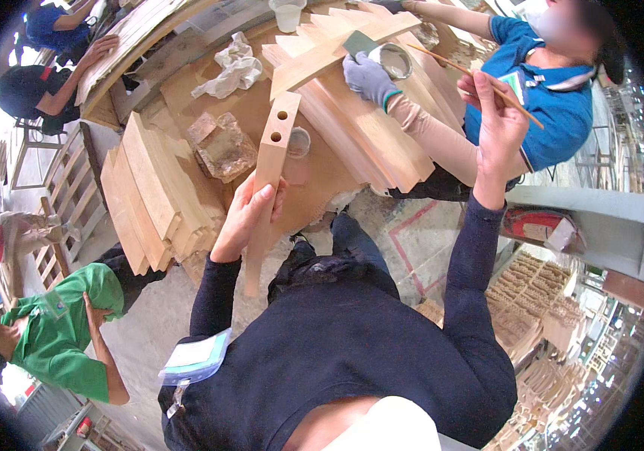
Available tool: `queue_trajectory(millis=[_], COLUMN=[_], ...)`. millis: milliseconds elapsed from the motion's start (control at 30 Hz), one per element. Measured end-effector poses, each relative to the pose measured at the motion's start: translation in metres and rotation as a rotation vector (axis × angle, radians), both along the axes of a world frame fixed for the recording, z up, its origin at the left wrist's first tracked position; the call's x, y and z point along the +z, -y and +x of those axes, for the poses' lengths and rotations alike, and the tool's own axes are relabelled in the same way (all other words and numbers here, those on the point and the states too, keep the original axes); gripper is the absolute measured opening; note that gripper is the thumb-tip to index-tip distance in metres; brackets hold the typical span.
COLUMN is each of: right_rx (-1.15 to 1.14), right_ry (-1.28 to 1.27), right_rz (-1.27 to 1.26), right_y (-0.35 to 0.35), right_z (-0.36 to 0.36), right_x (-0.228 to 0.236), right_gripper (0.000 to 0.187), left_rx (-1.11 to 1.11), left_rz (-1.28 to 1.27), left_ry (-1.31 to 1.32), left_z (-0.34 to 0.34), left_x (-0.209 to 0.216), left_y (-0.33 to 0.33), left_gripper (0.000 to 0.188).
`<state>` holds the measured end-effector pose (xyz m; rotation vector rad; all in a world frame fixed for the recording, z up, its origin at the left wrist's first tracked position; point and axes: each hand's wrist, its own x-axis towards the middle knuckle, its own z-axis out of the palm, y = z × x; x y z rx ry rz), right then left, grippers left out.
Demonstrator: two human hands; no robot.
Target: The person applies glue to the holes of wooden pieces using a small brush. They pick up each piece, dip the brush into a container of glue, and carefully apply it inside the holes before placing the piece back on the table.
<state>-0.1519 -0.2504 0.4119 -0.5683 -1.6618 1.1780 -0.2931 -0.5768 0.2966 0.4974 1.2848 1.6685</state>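
My left hand (246, 216) is wrapped round a pale wooden bar (268, 169), which stands tilted up over the near edge of the table. Two round holes show near the bar's upper end. Raised at the right, my right hand (499, 120) pinches a thin wooden stick (442, 62) that slants down to the right through the fingers. The stick's far end reaches close to a round tub (392, 60). Beside that tub is a co-worker's grey-gloved hand (371, 79), with a flat green piece (360, 45) at its fingers.
Boards are stacked at the left (145, 203) and right (367, 128) of the table. Between them lie a crusted block-like container (222, 146), a small cup (298, 141) and a crumpled white cloth (231, 68). A white bucket (287, 13) stands behind. A person in green (74, 323) is at the left.
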Motion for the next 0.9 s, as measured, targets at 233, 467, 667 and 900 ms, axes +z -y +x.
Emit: queue_trajectory(millis=[233, 467, 667, 900], right_rx=[0.094, 0.196, 0.2, 0.204], right_ry=[0.047, 0.0, -0.026, 0.006], right_rz=[0.054, 0.03, 0.0, -0.008], right_y=[-0.033, -0.031, -0.026, -0.047], right_z=[-0.011, -0.027, -0.02, -0.015], right_x=[-0.014, -0.013, -0.019, -0.041], right_gripper=[0.02, 0.02, 0.018, 0.018], left_rx=[0.002, 0.057, 0.098, 0.091], left_rz=[-0.124, -0.035, -0.004, -0.084], left_ry=[-0.067, -0.061, -0.082, -0.062], left_z=[0.028, 0.039, 0.049, 0.048], left_x=[0.008, 0.001, -0.001, -0.003], left_y=[-0.004, -0.02, -0.033, -0.039], left_gripper=[0.051, 0.044, 0.044, 0.04])
